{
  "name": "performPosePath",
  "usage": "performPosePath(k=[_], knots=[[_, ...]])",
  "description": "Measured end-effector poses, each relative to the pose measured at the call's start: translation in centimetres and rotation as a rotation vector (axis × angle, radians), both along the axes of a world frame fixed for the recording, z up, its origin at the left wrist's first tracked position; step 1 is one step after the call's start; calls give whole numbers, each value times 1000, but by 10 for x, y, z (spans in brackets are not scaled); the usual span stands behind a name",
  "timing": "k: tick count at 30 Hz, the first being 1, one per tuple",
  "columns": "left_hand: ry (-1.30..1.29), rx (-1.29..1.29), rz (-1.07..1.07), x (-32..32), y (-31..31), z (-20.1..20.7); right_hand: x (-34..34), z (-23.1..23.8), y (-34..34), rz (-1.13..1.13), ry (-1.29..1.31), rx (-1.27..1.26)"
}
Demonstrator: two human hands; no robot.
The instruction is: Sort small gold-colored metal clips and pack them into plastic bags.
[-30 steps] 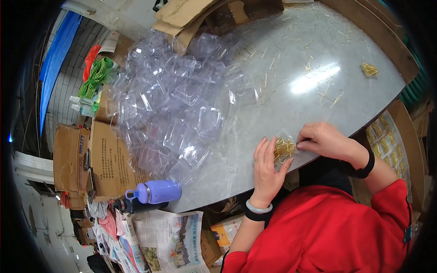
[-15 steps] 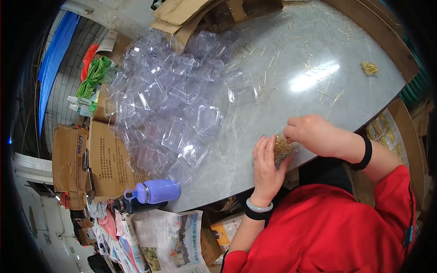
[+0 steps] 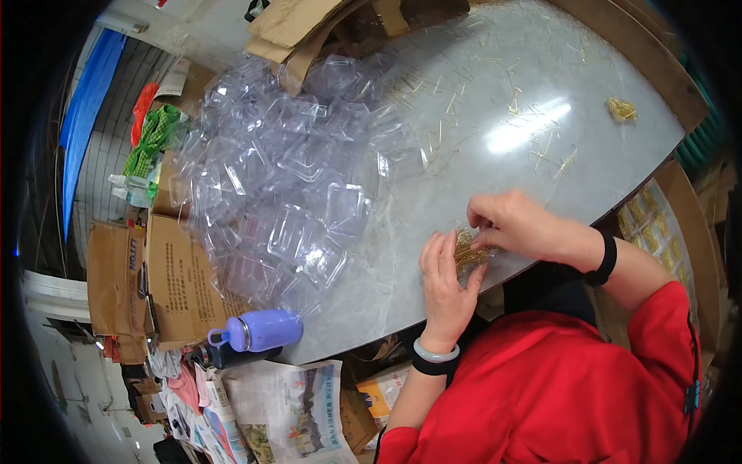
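Note:
My left hand (image 3: 447,298) cups a clear plastic box filled with gold-coloured wire hooks (image 3: 466,253) at the table's near edge, thumb on one side and fingers on the other. Over the box's right side, my right hand (image 3: 514,224) has its fingers curled and pinched together at the hooks; what lies between the fingertips is hidden. Loose wire hooks (image 3: 553,160) are scattered across the far part of the grey marbled table (image 3: 394,267). Another filled box (image 3: 621,110) sits near the table's right edge.
A large heap of clear plastic boxes (image 3: 297,197) covers the table's left side. A purple bottle (image 3: 270,330) lies at the near left edge. Cardboard boxes (image 3: 182,286) stand to the left. On the right, a carton holds several filled boxes (image 3: 657,228). Newspaper (image 3: 290,406) lies below the table edge.
My right hand has shifted slightly left and its fingers have come lower over the hooks. My left hand keeps its hold on the box. The whole view has shifted a little.

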State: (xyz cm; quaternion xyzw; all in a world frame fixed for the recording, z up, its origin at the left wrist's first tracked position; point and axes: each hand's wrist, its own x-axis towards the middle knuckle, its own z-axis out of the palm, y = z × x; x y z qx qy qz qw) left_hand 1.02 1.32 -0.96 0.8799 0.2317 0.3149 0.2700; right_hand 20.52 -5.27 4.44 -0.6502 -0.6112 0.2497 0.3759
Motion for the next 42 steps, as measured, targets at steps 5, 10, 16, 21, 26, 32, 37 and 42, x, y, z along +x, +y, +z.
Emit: performPosePath(k=[5, 10, 16, 21, 26, 32, 37, 42], knots=[[-17, 0, 2, 1, 0, 2, -3, -18, -5, -108, 95, 168], [12, 5, 8, 0, -1, 0, -21, -25, -28, -144, -179, 316], [-5, 19, -1, -1, -1, 1, -30, -30, -27, -328, -94, 316], [-26, 3, -11, -3, -1, -2, -28, -34, -22, -277, -147, 286], [-69, -62, -5, -4, 1, -3, -25, -13, -37, -261, 33, 144], [-43, -35, -33, -5, 3, 1, -24, -31, -32, -256, -8, 221], [-43, -95, -63, -7, 4, 2, -22, -33, -29, -308, 36, 239], [-44, -151, -89, -10, 5, 3, -20, -29, -28, -170, -499, 489]])
